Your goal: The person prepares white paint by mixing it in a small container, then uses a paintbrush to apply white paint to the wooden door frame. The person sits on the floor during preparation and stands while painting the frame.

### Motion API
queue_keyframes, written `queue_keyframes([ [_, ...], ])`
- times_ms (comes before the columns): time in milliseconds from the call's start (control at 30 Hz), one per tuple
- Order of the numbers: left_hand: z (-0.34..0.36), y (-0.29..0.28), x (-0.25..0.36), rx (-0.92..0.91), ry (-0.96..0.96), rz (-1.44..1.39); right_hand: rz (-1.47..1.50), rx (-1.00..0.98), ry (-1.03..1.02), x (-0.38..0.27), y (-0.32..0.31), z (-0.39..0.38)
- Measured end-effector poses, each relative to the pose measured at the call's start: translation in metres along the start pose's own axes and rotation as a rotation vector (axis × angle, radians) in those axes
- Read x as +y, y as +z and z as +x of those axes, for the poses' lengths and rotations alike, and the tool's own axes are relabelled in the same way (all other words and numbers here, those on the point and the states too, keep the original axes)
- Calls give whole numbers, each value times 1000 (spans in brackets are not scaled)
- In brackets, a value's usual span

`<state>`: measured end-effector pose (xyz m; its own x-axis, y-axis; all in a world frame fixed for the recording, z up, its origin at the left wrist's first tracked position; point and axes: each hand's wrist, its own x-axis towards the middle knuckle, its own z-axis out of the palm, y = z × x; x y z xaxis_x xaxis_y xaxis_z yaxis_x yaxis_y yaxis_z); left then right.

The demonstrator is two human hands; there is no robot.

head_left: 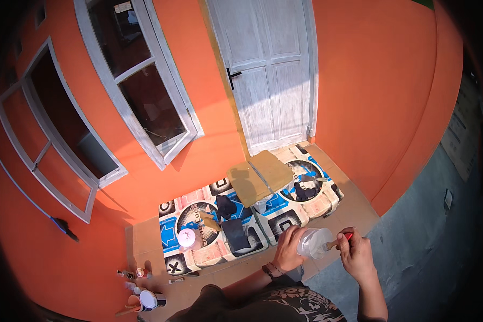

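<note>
My left hand (288, 251), with a bracelet at its wrist, is wrapped round the side of a clear plastic tub (314, 236) holding a whitish liquid. In my right hand (358, 258) is a paintbrush (349, 236) with a red handle end, pinched between thumb and fingers. The brush tilts down to the left, its head inside the tub's mouth; the bristle tips are hard to make out. Both hands are in front of my body, just on the near side of a low, pattern-covered bench-like block (279, 222).
On the block lie a brown cardboard sheet (260, 180), a dark grey sheet (235, 236), dark cloths (225, 206) and a whitish tub (187, 238). Several containers (149, 299) stand on the tiled floor at lower left. A whitewashed door (271, 75) and an opened window (155, 102) are beyond.
</note>
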<state>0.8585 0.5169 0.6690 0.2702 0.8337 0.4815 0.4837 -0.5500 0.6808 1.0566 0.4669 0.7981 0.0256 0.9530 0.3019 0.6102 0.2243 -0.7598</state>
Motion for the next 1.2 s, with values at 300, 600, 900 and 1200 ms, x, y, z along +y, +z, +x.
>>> queue_keyframes([
  [300, 134, 140, -26, -181, 58, -83, 321, 73, 309, 139, -74, 68],
  [600, 309, 217, -11, -158, 118, -144, 241, 92, 282, 192, -158, 217],
  [900, 388, 247, -29, -37, -46, -86, 289, -47, 108, 269, -184, 325],
  [1200, 437, 277, -36, 252, -226, 145, 534, -422, 69, 316, -212, 453],
])
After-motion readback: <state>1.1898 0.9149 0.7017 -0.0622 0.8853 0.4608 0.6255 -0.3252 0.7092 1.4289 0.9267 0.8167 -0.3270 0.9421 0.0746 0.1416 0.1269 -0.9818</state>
